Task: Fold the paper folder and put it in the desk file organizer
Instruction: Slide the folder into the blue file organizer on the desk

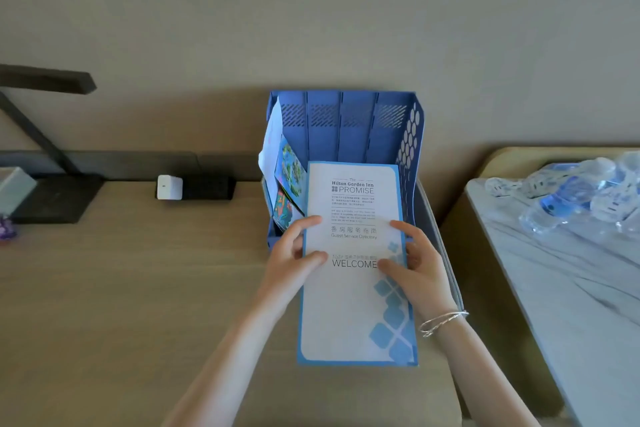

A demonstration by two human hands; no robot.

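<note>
Paper folder (pixel 355 302): folded shut into one tall narrow panel, white with a blue border and blue tile shapes down its right edge. The cover reads "Hilton Garden Inn PROMISE", "Guest Service Directory" and "WELCOME". I hold it by both long edges; its far end reaches over the front of the organizer and its near end is over the desk.

My left hand (pixel 294 253): gripping the folder's left edge, thumb pressed on the cover just left of "WELCOME", forefinger curled over the edge higher up, the other fingers hidden behind the paper.

My right hand (pixel 414 262): gripping the right edge in the same way, thumb flat on the cover beside "WELCOME", forefinger on the edge above it. A thin bracelet (pixel 443 322) sits on this wrist.

Desk file organizer (pixel 349 128): blue plastic, upright against the wall, with dividers making several slots and a perforated right side.

Leftmost slot: holds a white sheet (pixel 270 146) and colourful printed cards (pixel 289 184), leaning.

Other slots: I cannot tell which one the folder's far end is lined up with.

Desk (pixel 138 288): light wood, under the organizer and my forearms.

Far left: a dark lamp base (pixel 59 198) and a white charger (pixel 169 187) plugged in by the wall.

Right: a marble-look surface (pixel 554 270) with wrapped water bottles (pixel 575 191), well apart from the folder.
</note>
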